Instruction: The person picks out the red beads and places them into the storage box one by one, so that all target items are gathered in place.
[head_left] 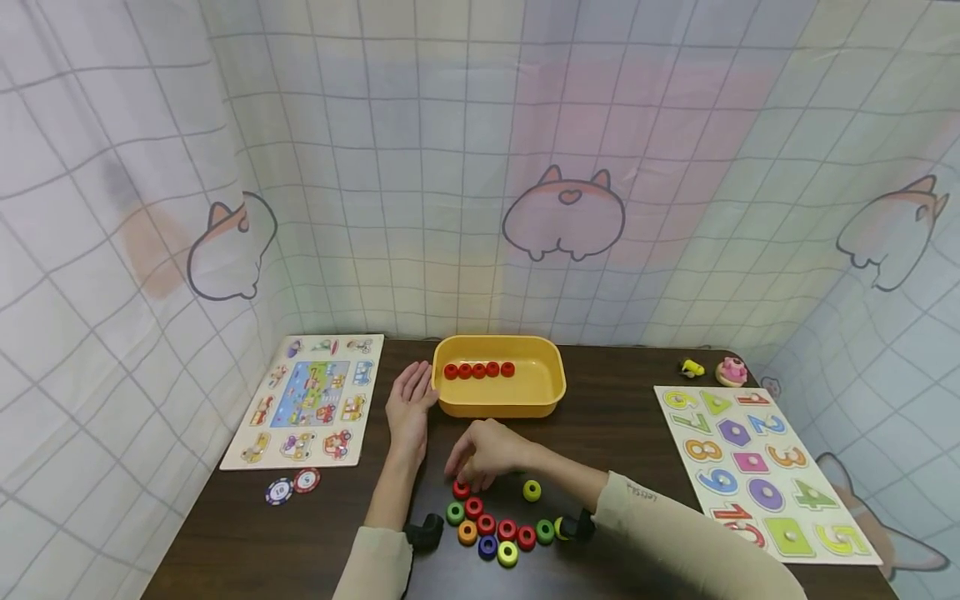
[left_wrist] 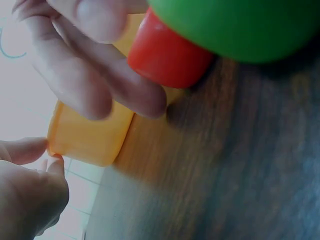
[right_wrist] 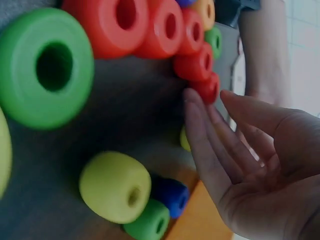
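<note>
My left hand (head_left: 409,412) lies palm up beside the left wall of a yellow tray (head_left: 498,411). Its fingers are straight, and its thumb is at the tray's rim. Several red beads (head_left: 479,371) stand in a row inside. My right hand (head_left: 491,452) reaches down in front of the tray. In the right wrist view, its thumb and fingers are spread apart, tips right at a red bead (right_wrist: 209,90) at the end of a curved line. That line also holds a green bead (right_wrist: 47,67). A yellow bead (head_left: 532,490) sits apart, below the right wrist.
Orange (head_left: 467,533), blue (head_left: 487,547) and yellow-green (head_left: 507,554) beads lie at the front. A picture puzzle board (head_left: 243,454) and two poker chips (head_left: 292,486) are at left. At right are a number puzzle board (head_left: 750,433), a yellow toy (head_left: 692,367) and a pink toy (head_left: 731,372).
</note>
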